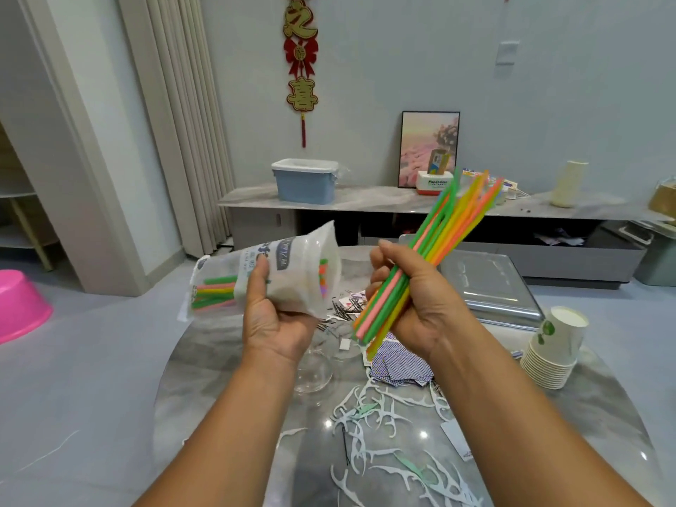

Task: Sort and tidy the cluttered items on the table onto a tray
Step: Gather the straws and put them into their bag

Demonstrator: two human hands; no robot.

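Straws (431,258), a bright bundle of green, pink, orange and yellow, were clasped in the right hand (413,305), the fingers curled tight round the lower half. Their long axis ran from low near the wrist up and away to the right, the free tips fanned above the tray (490,287). A plastic bag (278,276), already holding a few more straws at its closed far-left end, was pinched by the left hand (274,312), thumb over one wall and fingers beneath. Its open mouth was turned toward the right hand, just beside the bundle but apart from it. The bag lay roughly level, so the bundle's axis crossed it at an angle; for insertion, the near ends would probably have to be swung round to line up with the mouth. Both were held in the air over the desk (226,360), where floss picks (384,433), playing cards (395,367), a glass (314,371) and stacked paper cups (556,345) were left unsorted.
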